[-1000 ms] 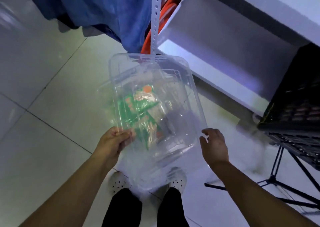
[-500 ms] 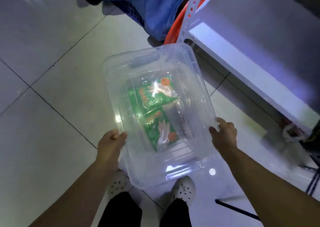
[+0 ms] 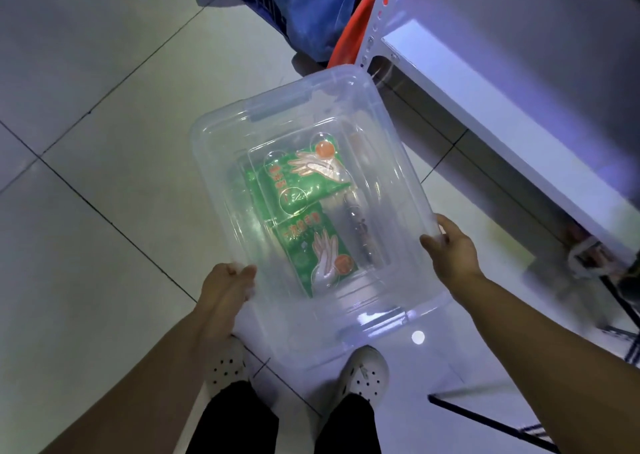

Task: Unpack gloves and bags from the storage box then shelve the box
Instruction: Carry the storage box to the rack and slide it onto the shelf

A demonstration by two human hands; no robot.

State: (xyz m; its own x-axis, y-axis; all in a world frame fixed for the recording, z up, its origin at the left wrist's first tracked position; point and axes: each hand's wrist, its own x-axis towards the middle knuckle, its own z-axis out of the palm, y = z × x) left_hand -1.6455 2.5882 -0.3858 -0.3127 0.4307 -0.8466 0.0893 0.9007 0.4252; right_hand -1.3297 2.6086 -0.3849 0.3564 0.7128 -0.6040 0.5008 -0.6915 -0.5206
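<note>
Holding the closed storage box (image 3: pixel 301 97) above the floor (image 3: pixel 104 211), unpacking not yet begun.
The left hand (image 3: pixel 225 287) and the right hand (image 3: pixel 450 256) each grip one long side of it, near the white shelf (image 3: pixel 485 107). Two green glove packs (image 3: pixel 304 183) lie inside under the lid (image 3: pixel 374 162); it seems all unpacking and the shelving are left.

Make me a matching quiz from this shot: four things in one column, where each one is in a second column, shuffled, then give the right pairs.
1. glove packets
2. left hand
3. shelf board
4. blue cloth

A. gripping the storage box at its near left rim
B. inside the box
C. top of the view, beyond the box's far end
D. right of the box

Pairs: 1-B, 2-A, 3-D, 4-C
</note>
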